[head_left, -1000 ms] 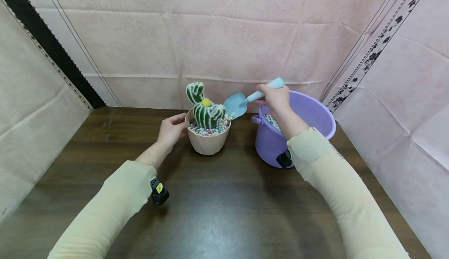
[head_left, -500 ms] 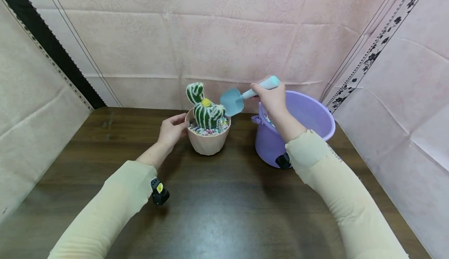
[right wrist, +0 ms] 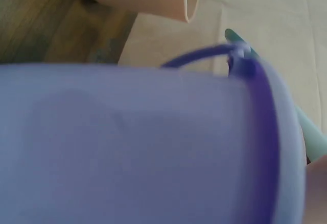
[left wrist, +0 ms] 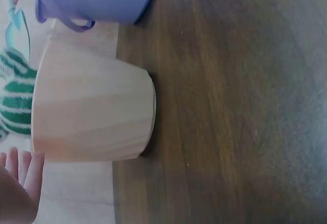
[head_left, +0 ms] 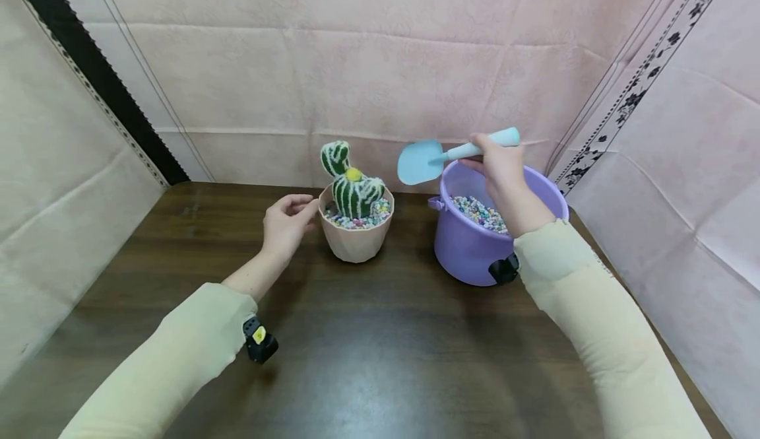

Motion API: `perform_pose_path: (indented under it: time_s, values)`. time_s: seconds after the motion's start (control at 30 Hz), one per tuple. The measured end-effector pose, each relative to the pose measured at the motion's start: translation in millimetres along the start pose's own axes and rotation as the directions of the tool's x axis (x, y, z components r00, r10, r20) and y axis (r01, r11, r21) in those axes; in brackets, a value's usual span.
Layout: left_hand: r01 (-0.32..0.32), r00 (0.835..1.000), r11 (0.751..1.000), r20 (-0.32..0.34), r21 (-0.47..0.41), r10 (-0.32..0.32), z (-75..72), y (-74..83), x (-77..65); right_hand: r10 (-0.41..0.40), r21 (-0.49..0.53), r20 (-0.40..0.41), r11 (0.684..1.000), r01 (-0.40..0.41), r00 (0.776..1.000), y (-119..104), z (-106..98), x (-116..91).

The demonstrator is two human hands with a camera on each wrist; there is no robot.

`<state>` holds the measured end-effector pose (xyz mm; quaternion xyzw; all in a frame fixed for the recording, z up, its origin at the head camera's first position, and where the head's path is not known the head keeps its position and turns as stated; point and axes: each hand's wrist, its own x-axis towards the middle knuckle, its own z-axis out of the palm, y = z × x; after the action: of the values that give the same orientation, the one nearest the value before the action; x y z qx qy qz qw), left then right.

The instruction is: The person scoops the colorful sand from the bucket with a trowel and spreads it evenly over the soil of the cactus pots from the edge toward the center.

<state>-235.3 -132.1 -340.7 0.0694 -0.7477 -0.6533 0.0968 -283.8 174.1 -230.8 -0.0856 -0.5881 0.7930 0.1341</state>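
Observation:
My right hand (head_left: 501, 171) grips the handle of a light blue hand shovel (head_left: 420, 162) above the left rim of a purple bucket (head_left: 469, 251). The shovel's blade is level with the rim and looks free of stones. Inside the bucket lie small coloured stones (head_left: 479, 213). A fuzzy green-and-white cactus with a yellow top (head_left: 354, 196) stands in a beige faceted pot (head_left: 356, 244), with coloured stones around its base. My left hand (head_left: 285, 226) is at the pot's left rim, fingers loosely extended; whether the fingertips touch it I cannot tell.
The dark wooden table (head_left: 356, 340) carries pot and bucket near its back edge. Pale cloth (head_left: 386, 82) hangs behind and at both sides. The bucket's handle (left wrist: 64, 17) hangs down its side. A small black camera (head_left: 260, 340) is strapped at each wrist.
The right hand has lifted the shovel away from the pot and carried it right, over the bucket. The left hand has eased slightly left from the pot's rim.

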Motion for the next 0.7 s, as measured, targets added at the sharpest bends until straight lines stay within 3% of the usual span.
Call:
perform_pose_path:
  time_s: [0.17, 0.33, 0.5, 0.7]
  values:
    - [-0.016, 0.995, 0.999, 0.097, 0.052, 0.01, 9.3, 8.6, -12.7, 0.008, 0.058, -0.013, 0.998, -0.007, 1.0, -13, -22, -3]
    - [-0.012, 0.983, 1.0, 0.184, 0.013, 0.009, 28.1, 15.7, -22.4, 0.004, 0.067, -0.031, 0.998, -0.002, 1.0, -21, -41, -4]
    - [-0.019, 0.959, 0.999, 0.281, -0.036, 0.029, 55.2, 23.5, -30.9, 0.001, 0.101, -0.056, 0.995, 0.005, 0.998, -28, -60, -1]
    - [-0.055, 0.935, 0.998, 0.351, -0.018, 0.058, 97.5, 37.2, -38.1, -0.007, 0.129, -0.093, 0.991, 0.019, 0.996, -35, -82, 2]
